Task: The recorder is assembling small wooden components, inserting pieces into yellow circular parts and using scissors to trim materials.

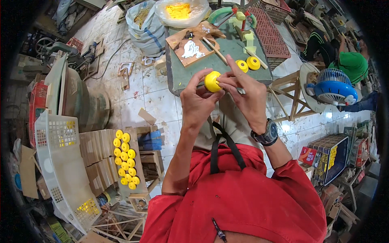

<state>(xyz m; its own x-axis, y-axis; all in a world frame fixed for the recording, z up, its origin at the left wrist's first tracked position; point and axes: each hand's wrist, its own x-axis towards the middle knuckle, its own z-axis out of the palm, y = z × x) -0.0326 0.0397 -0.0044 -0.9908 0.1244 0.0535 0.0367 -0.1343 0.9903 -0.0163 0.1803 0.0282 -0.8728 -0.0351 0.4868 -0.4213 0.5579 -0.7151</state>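
Partly hidden by fingers, a yellow wheel [212, 81] is pinched between left hand [197, 101] and right hand [244, 95].

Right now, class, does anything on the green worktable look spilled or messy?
Yes. A white smear, perhaps glue or paint, is spread over the brown wooden board at the far end of the green worktable. Both hands hold a round yellow wheel, away from it.
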